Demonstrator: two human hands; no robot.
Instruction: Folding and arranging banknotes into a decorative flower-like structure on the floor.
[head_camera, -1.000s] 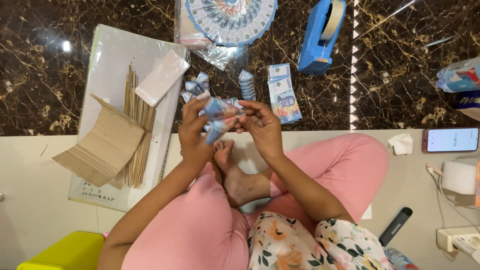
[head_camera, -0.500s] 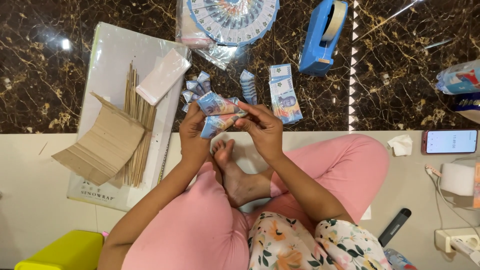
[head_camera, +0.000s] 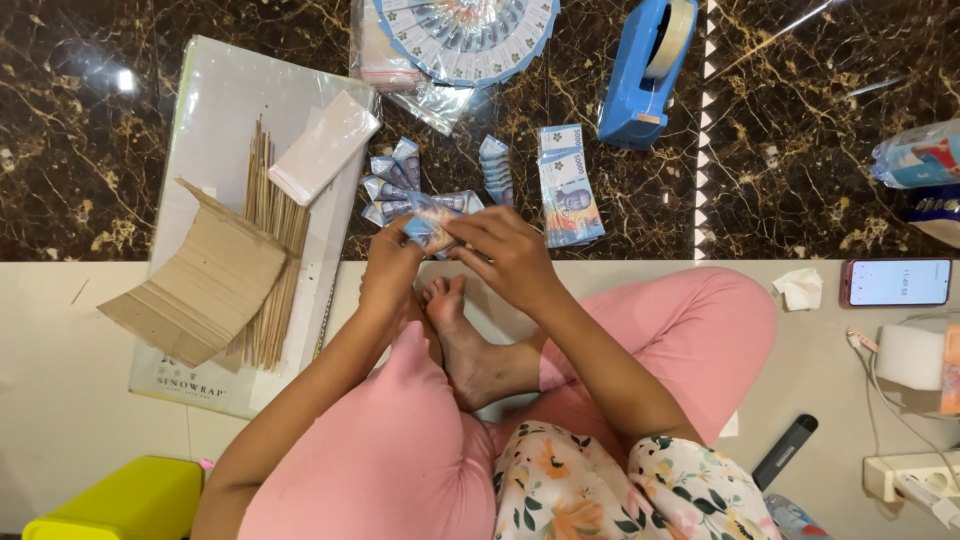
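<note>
Both hands, left hand and right hand, pinch a folded banknote just above the bare foot, beside the folded banknotes on the floor. A loosened grip could let the pleats spring open.

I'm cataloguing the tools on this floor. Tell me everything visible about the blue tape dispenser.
The tape dispenser is a blue, plastic-looking handheld frame holding a pale roll of tape at its upper end. It lies tilted on the dark marble floor, top right of the fanned banknotes and above the flat banknote bundle. Neither hand touches it; its top is cut off by the picture's edge.
</note>
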